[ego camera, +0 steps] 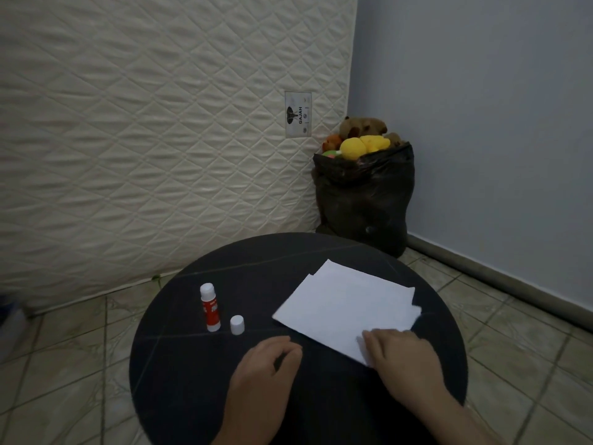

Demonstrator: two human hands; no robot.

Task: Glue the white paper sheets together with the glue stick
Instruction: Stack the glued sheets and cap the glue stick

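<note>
We see the glue stick [210,308] upright, uncapped, cap [237,325] beside it, paper sheets [346,308] stacked askew, right hand [406,358] flat on their corner, left hand [271,364] loosely curled, empty, on the worktop [179,364].

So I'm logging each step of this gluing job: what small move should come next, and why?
Probably the left hand should reach for the glue stick. It stands upright on the table with its cap already off beside it, and that hand is empty and nearest. The right hand presses the near corner of the paper sheets, which lie overlapped.
</note>
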